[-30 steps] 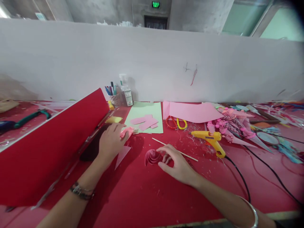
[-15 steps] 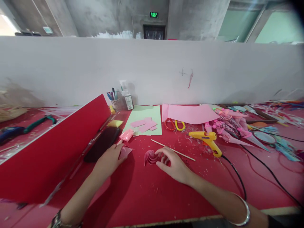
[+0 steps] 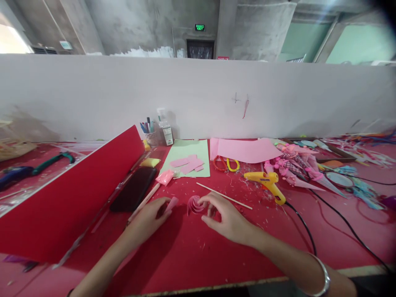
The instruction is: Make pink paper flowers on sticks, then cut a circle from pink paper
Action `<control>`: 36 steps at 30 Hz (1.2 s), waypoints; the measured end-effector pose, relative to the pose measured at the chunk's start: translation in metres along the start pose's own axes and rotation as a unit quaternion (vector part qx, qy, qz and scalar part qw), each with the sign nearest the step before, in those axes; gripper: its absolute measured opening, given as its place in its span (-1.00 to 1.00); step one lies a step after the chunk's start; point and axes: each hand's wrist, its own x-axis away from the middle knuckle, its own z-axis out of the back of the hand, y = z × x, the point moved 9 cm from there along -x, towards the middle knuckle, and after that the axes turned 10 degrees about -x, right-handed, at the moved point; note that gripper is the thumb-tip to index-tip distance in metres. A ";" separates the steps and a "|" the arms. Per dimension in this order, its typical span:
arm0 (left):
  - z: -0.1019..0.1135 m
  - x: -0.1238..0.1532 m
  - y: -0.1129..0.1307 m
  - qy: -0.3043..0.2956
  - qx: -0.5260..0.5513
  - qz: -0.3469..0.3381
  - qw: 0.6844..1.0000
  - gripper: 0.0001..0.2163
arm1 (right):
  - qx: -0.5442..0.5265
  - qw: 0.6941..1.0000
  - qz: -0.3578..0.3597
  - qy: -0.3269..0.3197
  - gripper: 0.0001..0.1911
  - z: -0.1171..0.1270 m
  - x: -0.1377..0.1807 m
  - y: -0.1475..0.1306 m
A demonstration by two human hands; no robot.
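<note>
My left hand (image 3: 148, 218) rests on the red table (image 3: 192, 255) and pinches a small pink paper piece (image 3: 171, 205) between thumb and fingers. My right hand (image 3: 224, 218) sits just right of it, its fingertips closed on a pink rolled paper flower (image 3: 194, 205) that stands on the table. The paper piece is a short way left of the flower, apart from it. A thin wooden stick (image 3: 224, 196) lies just beyond my right hand.
A yellow glue gun (image 3: 267, 183) with a black cord lies to the right. Scissors (image 3: 227, 163), pink paper (image 3: 247, 149), a green sheet (image 3: 188, 156) with pink cut-outs, a pen cup (image 3: 149, 132), a bottle (image 3: 165, 128), a black case (image 3: 133, 189) and a raised red board (image 3: 71, 194) surround the hands.
My left hand left the pink scrap at the back, drew toward me and picked up the small pink paper piece, carrying it toward the flower. My right hand stayed on the flower.
</note>
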 end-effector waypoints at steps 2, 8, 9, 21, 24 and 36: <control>0.009 0.006 0.027 0.017 0.029 -0.024 0.999 -0.83 | 0.003 1.000 0.013 -0.006 -0.67 -0.003 0.001 -0.011; 0.019 0.015 0.082 0.047 0.121 -0.071 0.989 -0.90 | 0.035 0.994 0.097 0.030 -0.71 -0.003 -0.002 -0.049; 0.019 0.014 0.086 0.050 0.131 -0.078 0.987 -0.89 | 0.049 0.992 0.109 0.036 -0.72 -0.002 -0.002 -0.053; 0.007 0.005 0.094 0.022 0.247 -0.076 0.966 -0.78 | 0.185 0.968 0.163 0.044 -0.70 -0.002 0.007 -0.054; -0.001 0.003 0.097 -0.003 0.223 -0.084 0.971 -0.89 | 0.181 0.972 0.147 0.022 -0.83 -0.003 0.005 -0.048; 0.003 0.008 0.098 -0.131 0.224 -0.124 0.958 -0.77 | 0.136 0.978 0.160 -0.008 -0.86 0.005 0.012 -0.054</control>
